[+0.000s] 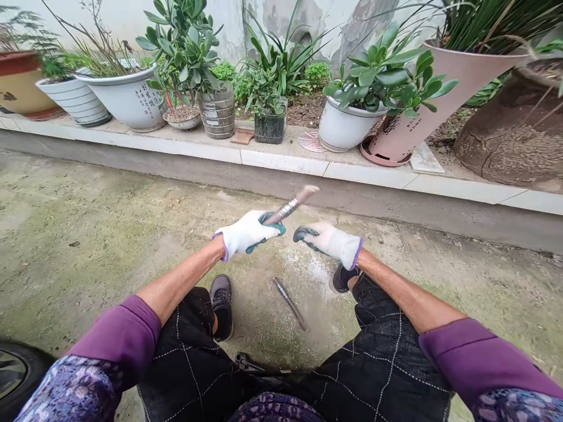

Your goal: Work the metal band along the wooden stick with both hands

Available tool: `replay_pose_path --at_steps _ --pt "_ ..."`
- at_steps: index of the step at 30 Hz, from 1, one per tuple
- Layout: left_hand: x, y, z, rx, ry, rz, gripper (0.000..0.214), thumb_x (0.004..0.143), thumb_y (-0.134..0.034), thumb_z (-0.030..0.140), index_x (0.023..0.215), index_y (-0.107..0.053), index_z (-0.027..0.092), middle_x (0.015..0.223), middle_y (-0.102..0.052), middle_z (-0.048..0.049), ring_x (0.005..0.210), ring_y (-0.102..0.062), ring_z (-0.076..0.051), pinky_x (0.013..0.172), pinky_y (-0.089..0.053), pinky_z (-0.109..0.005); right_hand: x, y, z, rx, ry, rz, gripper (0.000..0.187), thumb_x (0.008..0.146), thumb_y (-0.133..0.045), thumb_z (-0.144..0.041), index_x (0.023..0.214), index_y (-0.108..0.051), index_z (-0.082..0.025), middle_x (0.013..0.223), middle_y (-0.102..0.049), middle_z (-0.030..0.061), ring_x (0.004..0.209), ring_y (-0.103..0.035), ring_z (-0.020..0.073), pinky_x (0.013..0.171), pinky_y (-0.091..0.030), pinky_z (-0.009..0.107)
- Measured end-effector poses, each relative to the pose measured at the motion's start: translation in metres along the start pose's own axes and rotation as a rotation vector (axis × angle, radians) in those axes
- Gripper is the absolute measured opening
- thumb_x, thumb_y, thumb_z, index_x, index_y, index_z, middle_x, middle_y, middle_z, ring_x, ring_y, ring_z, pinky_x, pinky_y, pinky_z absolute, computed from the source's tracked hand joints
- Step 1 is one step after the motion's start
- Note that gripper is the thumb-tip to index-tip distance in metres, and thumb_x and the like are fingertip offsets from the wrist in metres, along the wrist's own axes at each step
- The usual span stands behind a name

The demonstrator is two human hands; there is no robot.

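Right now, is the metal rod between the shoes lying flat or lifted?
Lying flat: the metal rod rests on the ground, left hand and right hand raised above it.

A slim rod with ribbed silver sleeve and pale brown tip [291,206] slants up-right at frame centre, its lower end in the left hand [246,233].
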State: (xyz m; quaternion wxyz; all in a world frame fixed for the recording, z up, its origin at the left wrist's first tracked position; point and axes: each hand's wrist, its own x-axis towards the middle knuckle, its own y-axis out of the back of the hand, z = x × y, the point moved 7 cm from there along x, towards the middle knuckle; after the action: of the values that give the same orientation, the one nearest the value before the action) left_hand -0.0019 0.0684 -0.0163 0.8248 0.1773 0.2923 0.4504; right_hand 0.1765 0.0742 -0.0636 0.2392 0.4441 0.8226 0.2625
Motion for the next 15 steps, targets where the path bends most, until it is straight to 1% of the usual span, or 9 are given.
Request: replay_pose_path --at_steps 1,3,4,5,6,8,10,13,15 --pt "0.005 0.010 -0.006 0.053 0.022 0.046 0.040 0.086 -0.055 0.053 0.102 -0.062 0.018 0.063 -0.051 0.0041 0.042 -0.042 -0.009 0.040 -0.034 -0.021 -0.001 -0.005 -0.007 -0.009 0.006 -0.007 0.030 0.087 -0.048 -0.032 0.095 -0.074 -0.018 0.067 -0.062 -0.0001 0.055 -0.048 0.0136 0.056 -0.038 0.026" --pt "0.016 0.025 -0.018 0.303 0.041 0.129 0.035 0.086 -0.057 0.047 0.102 -0.065 0.017 0.071 -0.062 -0.0007 0.053 -0.054 -0.011 0.050 -0.042 -0.021 -0.005 -0.014 -0.025 -0.070 0.051 -0.044 0.030 0.089 -0.047 -0.029 0.095 -0.073 -0.019 0.073 -0.065 0.0008 0.061 -0.052 0.0138 0.060 -0.039 0.026" --pt "0.022 0.027 -0.026 0.470 0.069 0.131 0.033 0.085 -0.059 0.043 0.103 -0.066 0.016 0.078 -0.066 -0.0038 0.063 -0.060 -0.014 0.057 -0.045 -0.022 -0.008 -0.018 -0.033 -0.113 0.078 -0.069 0.029 0.089 -0.046 -0.027 0.095 -0.073 -0.019 0.079 -0.068 0.0018 0.066 -0.055 0.0142 0.064 -0.040 0.026" --pt "0.026 0.025 -0.034 0.628 0.104 0.101 0.031 0.085 -0.059 0.040 0.105 -0.067 0.017 0.084 -0.070 -0.0068 0.071 -0.065 -0.018 0.063 -0.047 -0.023 -0.010 -0.020 -0.040 -0.163 0.097 -0.095 0.029 0.089 -0.046 -0.026 0.094 -0.074 -0.019 0.084 -0.070 0.0028 0.070 -0.057 0.0148 0.067 -0.041 0.026" --pt "0.029 0.020 -0.042 0.767 0.127 0.057 0.031 0.086 -0.057 0.037 0.107 -0.068 0.018 0.089 -0.072 -0.0097 0.079 -0.068 -0.021 0.068 -0.048 -0.026 -0.012 -0.020 -0.044 -0.214 0.099 -0.112 0.028 0.090 -0.047 -0.026 0.095 -0.074 -0.019 0.087 -0.071 0.0034 0.073 -0.059 0.0153 0.069 -0.041 0.026" --pt "0.030 0.000 -0.051 0.958 0.128 -0.063 0.032 0.089 -0.052 0.031 0.113 -0.068 0.019 0.095 -0.073 -0.0145 0.087 -0.070 -0.028 0.073 -0.050 -0.032 -0.014 -0.014 -0.044 -0.287 0.068 -0.108 0.029 0.092 -0.047 -0.029 0.097 -0.074 -0.020 0.087 -0.072 0.0041 0.071 -0.059 0.0158 0.067 -0.040 0.027" --pt "0.025 -0.027 -0.049 1.041 0.065 -0.171 0.032 0.089 -0.048 0.024 0.114 -0.069 0.019 0.092 -0.073 -0.0164 0.086 -0.071 -0.030 0.073 -0.051 -0.036 -0.012 -0.003 -0.038 -0.312 0.050 -0.064 0.030 0.093 -0.047 -0.030 0.098 -0.074 -0.019 0.087 -0.073 0.0047 0.071 -0.058 0.0161 0.068 -0.040 0.027" --pt "0.010 -0.065 -0.029 0.996 -0.047 -0.341 0.029 0.085 -0.055 0.021 0.110 -0.070 0.022 0.081 -0.072 -0.0115 0.077 -0.070 -0.026 0.071 -0.049 -0.033 -0.006 0.010 -0.021 -0.300 0.039 -0.019 0.027 0.090 -0.049 -0.029 0.094 -0.074 -0.019 0.091 -0.073 0.0053 0.075 -0.059 0.0169 0.071 -0.041 0.027" --pt "0.002 -0.073 -0.012 0.869 -0.099 -0.381 0.026 0.083 -0.060 0.027 0.106 -0.071 0.023 0.076 -0.070 -0.0065 0.070 -0.067 -0.023 0.066 -0.048 -0.030 -0.002 0.014 -0.007 -0.239 -0.001 -0.018 0.026 0.086 -0.050 -0.028 0.090 -0.074 -0.019 0.087 -0.072 0.0042 0.072 -0.058 0.0161 0.069 -0.042 0.027"
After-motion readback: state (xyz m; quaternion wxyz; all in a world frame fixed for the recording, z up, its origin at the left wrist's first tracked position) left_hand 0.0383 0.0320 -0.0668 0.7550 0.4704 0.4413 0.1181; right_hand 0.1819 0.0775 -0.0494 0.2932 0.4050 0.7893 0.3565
